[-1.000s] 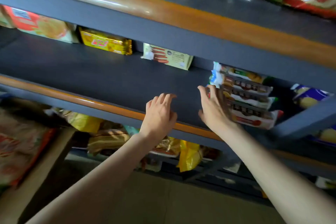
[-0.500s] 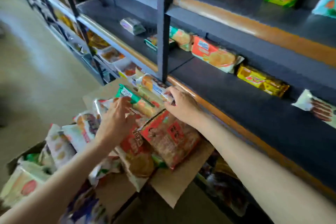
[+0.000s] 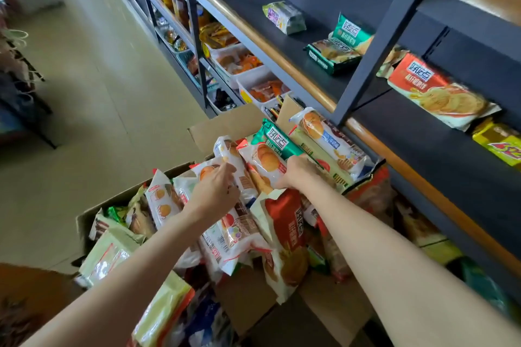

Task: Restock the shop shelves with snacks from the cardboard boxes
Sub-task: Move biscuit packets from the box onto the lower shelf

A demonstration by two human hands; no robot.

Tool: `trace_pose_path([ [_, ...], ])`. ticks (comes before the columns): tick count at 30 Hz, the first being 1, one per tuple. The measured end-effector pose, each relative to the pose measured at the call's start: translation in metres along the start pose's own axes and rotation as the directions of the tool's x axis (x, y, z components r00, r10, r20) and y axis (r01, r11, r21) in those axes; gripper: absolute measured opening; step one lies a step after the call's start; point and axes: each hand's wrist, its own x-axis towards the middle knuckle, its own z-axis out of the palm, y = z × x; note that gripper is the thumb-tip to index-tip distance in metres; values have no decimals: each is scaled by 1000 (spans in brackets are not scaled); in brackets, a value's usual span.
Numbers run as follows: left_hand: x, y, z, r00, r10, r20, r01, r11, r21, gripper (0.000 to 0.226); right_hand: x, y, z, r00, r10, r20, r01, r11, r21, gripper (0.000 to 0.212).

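Two hands (image 3: 217, 189) (image 3: 298, 172) among biscuit packets (image 3: 265, 160) with Chinese lettering

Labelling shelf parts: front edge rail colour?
Wood-toned orange-brown front edge rail on dark grey shelf; head view.

Your cardboard box (image 3: 225, 127) sits on the floor just left of the shelf unit (image 3: 389, 36).

Snack packets (image 3: 267, 160) fill the box, heaped above its rim, and both your hands lie on that heap: left hand (image 3: 214, 191) toward the box's middle, right hand (image 3: 298, 172) nearer the shelf. Right of the box, more packets (image 3: 332, 53) lie on the shelf.
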Motion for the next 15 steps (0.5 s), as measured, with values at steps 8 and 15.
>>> trace_pose_path([
  [8,23,35,-15,997,7,75,21,932,-362,47,-13,2,-76,954,-42,-296,165,899,406,73],
  [15,34,142,-45,956,226,187,-27,704,-710,52,-79,35,-144,919,129,-372,220,614,758,95],
])
